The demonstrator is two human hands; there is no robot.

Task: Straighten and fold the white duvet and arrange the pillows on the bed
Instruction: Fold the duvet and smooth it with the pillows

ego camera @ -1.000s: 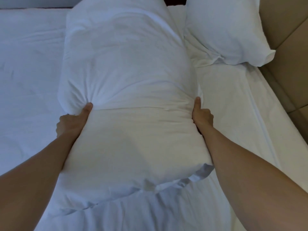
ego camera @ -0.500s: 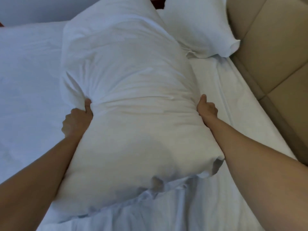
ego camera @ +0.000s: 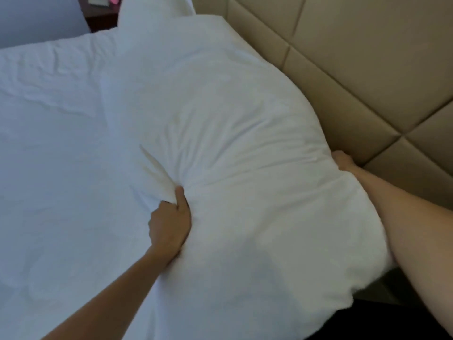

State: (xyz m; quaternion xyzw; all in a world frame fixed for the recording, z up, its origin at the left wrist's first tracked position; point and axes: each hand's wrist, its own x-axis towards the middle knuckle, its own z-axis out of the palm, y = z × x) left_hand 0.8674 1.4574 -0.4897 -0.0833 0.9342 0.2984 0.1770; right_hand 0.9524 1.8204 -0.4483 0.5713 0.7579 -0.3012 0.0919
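Note:
A big white pillow fills the middle of the view, its right side close against the padded headboard. My left hand pinches a fold of its left side, thumb on top. On the pillow's right edge, my right hand grips it beside the headboard, mostly hidden behind the fabric. A second white pillow shows only as a corner at the top, behind the first. The white bed sheet spreads wrinkled to the left. I cannot pick out the duvet.
The beige quilted headboard runs along the right. A dark wooden nightstand with small items stands at the top left beyond the bed. A dark gap opens at the lower right under the pillow.
Both hands have carried the pillow to the right, up against the headboard. The second pillow is now almost entirely hidden behind it.

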